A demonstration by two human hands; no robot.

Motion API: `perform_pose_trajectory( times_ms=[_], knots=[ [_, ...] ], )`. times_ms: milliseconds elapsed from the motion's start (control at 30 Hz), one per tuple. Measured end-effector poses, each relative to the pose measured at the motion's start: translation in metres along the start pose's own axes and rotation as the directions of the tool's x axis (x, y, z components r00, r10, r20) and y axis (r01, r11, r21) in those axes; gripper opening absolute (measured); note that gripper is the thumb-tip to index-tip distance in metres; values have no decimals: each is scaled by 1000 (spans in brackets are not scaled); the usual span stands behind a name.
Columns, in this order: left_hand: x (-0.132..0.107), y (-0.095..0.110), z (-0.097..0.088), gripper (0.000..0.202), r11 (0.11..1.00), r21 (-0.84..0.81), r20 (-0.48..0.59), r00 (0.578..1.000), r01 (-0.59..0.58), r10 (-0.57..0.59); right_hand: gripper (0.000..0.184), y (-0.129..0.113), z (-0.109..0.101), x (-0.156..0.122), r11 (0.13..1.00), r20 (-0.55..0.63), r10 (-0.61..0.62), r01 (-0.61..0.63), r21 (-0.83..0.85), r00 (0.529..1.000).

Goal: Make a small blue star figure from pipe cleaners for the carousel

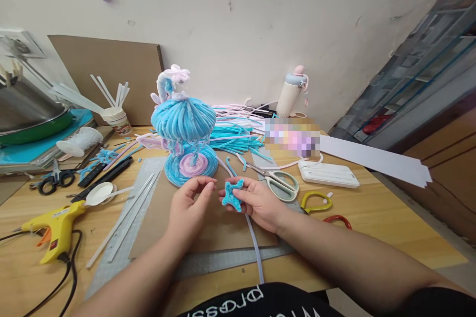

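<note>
My right hand (260, 203) pinches a small blue fuzzy pipe-cleaner shape (232, 195), star-like with several stubby points, between thumb and fingers. Close beside it on the left, my left hand (191, 203) has its fingers curled in and the thumb against the index finger; whatever may be in that pinch is too small to make out. Behind my left hand stands a blue and pink pipe-cleaner lamp-like piece (184, 119) with a gathered round top and a coiled round base (171, 171). A pale lilac pipe cleaner (255, 245) runs below my right hand toward my body.
A brown board (156, 228) lies under my hands. Scissors (280, 183), yellow-handled pliers (316, 201) and a white power bank (328, 173) are at right. Blue pipe cleaners (238, 138) lie behind. At left are a yellow glue gun (57, 228), black scissors (56, 178) and clear glue sticks (122, 218).
</note>
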State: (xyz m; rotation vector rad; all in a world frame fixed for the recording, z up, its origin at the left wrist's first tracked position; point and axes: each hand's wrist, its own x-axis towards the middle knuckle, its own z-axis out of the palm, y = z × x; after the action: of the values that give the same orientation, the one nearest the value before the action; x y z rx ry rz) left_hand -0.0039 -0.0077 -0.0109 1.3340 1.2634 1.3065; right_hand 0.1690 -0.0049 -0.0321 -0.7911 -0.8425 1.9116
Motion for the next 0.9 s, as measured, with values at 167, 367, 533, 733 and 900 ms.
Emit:
perform_pose_trajectory(
  times_ms=[167,367,533,733,900],
  knots=[
    [2,-2,5,26,959,-183,164,968,217,-188,17,0,-6,-1,801,10,-345,300,-518,939],
    [0,-2,6,25,690,-354,557,735,631,-387,36,-4,-11,-10,263,417,-588,651,-712,693],
    [6,-4,2,20,712,-430,456,814,555,-359,36,-1,-8,-1,560,87,-654,558,-613,751],
    [10,-7,1,19,720,-430,396,831,544,-390,28,1,-6,7,996,-61,-93,93,-1,994],
    [9,-9,1,23,743,-359,389,814,565,-432,29,3,-5,7,999,-36,-43,44,16,998]
  ],
)
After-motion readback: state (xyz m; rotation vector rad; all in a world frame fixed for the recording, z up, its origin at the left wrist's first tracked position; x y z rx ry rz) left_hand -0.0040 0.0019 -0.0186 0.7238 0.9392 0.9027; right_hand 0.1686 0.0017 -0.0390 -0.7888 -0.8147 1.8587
